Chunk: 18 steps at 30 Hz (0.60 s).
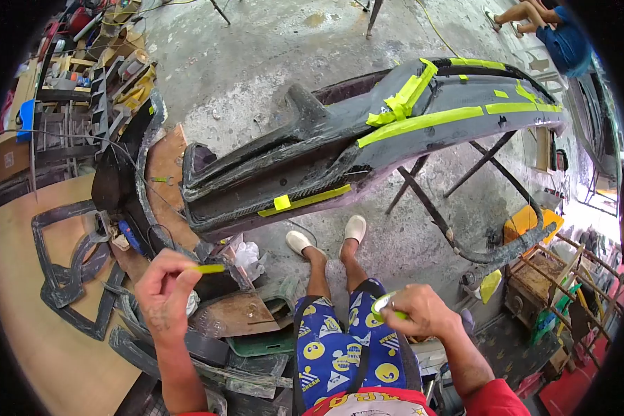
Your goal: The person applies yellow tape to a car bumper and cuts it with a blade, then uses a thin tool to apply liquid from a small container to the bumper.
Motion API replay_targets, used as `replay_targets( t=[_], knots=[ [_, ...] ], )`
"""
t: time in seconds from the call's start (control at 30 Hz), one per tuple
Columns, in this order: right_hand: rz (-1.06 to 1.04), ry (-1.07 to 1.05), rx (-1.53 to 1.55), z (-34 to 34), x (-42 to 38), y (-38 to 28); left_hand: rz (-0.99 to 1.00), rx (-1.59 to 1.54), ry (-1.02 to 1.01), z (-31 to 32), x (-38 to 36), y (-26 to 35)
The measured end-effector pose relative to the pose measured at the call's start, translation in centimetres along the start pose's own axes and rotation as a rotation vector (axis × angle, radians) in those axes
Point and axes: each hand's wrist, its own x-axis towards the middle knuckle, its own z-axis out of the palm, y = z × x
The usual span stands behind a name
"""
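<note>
So the person's 2 hands are well apart, low in the view, on either side of the patterned shorts [340, 347]. Left hand [161, 295] has a short strip of neon-yellow tape [210, 269] pinched between thumb and finger, pointing inward. Right hand [423, 312] is closed around the tape roll [381, 307], which pokes out on its inner side, so both bits of tape sit between the hands. The dark car bumper [326, 163] is up on a metal stand [428, 206] beyond both hands, touching neither, with more neon tape [423, 126] stuck along its edges.
</note>
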Motion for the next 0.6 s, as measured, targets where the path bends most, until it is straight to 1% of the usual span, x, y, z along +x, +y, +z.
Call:
replay_targets(
  t=[0.03, 0.07, 0.13, 0.2, 0.23, 0.27, 0.3, 0.37, 0.4, 0.5, 0.53, 0.6],
  knots=[
    [0.053, 0.053, 0.004, 0.4, 0.6, 0.3, 0.029, 0.09, -0.021, 1.5, 0.6, 0.5],
    [0.049, 0.055, 0.008, 0.7, 1.6, 0.5, 0.062, 0.182, -0.039, 2.8, 1.4, 1.0],
    [0.179, 0.224, 0.25, 1.2, 4.2, 0.9, 0.234, 0.359, -0.171, 5.2, 3.4, 1.3],
    [0.159, 0.326, 0.275, 1.6, 6.9, 2.2, 0.385, 0.488, -0.213, 7.7, 5.1, 1.4],
    [0.241, 0.341, 0.303, 1.4, 8.0, 2.6, 0.386, 0.49, -0.219, 8.8, 5.9, 1.4],
    [0.323, 0.354, 0.333, 1.3, 9.1, 3.1, 0.469, 0.506, -0.243, 9.7, 6.6, 1.4],
    [0.323, 0.357, 0.342, 1.6, 10.2, 3.9, 0.551, 0.524, -0.267, 10.5, 7.2, 1.4],
    [0.173, 0.507, 0.531, 2.5, 12.3, 5.4, 0.56, 0.565, -0.298, 11.6, 7.9, 1.6],
    [0.171, 0.511, 0.545, 3.0, 13.1, 5.5, 0.57, 0.599, -0.323, 12.0, 8.2, 1.6],
    [0.098, 0.582, 0.992, 4.4, 15.3, 5.2, 0.6, 0.619, -0.36, 13.0, 9.0, 1.4],
    [0.097, 0.587, 1.009, 4.9, 15.7, 4.9, 0.605, 0.629, -0.369, 13.3, 9.1, 1.4],
    [0.029, 0.623, 1.354, 5.3, 16.4, 3.8, 0.609, 0.646, -0.391, 13.8, 9.1, 1.4]
  ],
)
